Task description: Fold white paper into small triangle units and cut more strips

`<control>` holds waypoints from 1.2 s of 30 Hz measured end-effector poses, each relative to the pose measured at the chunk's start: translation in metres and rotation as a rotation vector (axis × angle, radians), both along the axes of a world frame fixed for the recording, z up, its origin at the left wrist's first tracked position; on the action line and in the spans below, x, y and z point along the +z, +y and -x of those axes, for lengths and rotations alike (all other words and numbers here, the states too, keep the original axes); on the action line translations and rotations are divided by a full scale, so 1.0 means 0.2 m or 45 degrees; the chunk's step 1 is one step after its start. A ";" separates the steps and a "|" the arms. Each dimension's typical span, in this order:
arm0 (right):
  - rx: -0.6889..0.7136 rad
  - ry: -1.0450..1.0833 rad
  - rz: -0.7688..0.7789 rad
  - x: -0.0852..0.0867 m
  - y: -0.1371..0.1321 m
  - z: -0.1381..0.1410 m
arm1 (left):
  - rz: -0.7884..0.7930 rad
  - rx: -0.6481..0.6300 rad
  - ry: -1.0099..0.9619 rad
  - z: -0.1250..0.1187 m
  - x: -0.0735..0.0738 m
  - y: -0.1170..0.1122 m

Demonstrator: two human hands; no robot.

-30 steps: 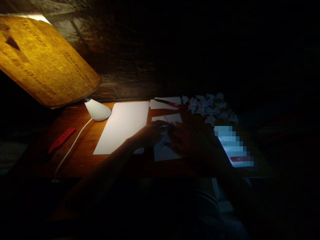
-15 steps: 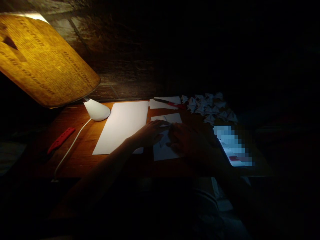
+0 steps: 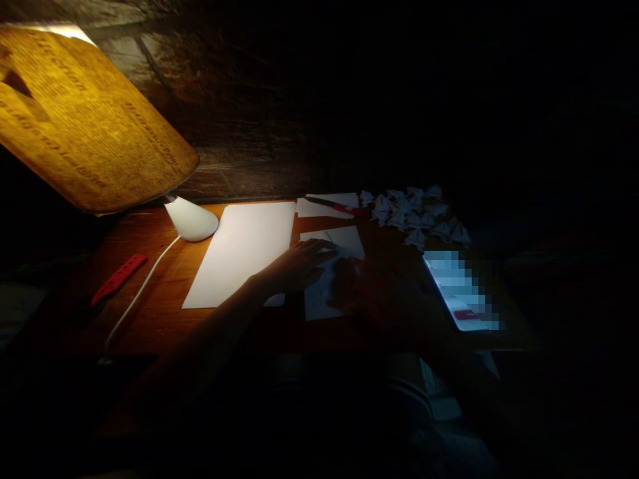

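A small white sheet of paper (image 3: 319,303) with faint lines or creases lies on the wooden table, partly under both hands. My left hand (image 3: 304,263) reaches in over its left side, fingers stretched out and resting on the paper. Over the sheet's right side is my right hand (image 3: 367,283), dark and blurred; its fingers and anything in them cannot be made out. Left of the sheet, beneath my left wrist, is a stack of larger white paper (image 3: 244,246).
A lit lamp with a printed shade (image 3: 100,120) and white base (image 3: 194,221) stands at left, its cable (image 3: 144,293) running forward. A red-handled tool (image 3: 120,278) lies nearby. Behind are a red-handled knife (image 3: 344,207), several folded paper pieces (image 3: 404,213) and a glowing phone (image 3: 462,293) at right.
My right hand has slid back toward me and slightly right, away from the left fingertips. My left hand stays on the paper, with little movement.
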State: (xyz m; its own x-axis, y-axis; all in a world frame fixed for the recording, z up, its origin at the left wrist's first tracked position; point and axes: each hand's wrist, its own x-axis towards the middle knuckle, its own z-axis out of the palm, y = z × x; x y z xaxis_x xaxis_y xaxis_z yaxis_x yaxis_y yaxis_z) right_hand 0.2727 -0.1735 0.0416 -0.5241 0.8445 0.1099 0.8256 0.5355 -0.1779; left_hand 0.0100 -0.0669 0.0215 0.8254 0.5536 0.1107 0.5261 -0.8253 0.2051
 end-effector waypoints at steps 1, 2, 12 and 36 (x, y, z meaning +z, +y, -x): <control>0.005 0.004 -0.002 0.00 0.00 0.00 | 0.001 0.000 -0.003 0.00 0.00 0.00; 0.008 0.007 -0.002 -0.01 -0.01 0.00 | 0.001 0.001 -0.007 0.00 0.00 0.00; -0.162 0.124 -0.074 -0.08 0.02 0.11 | -0.080 -0.031 0.029 0.00 0.02 -0.02; -0.078 0.107 -0.141 -0.13 0.02 0.11 | -0.063 0.235 -0.133 0.00 -0.04 0.04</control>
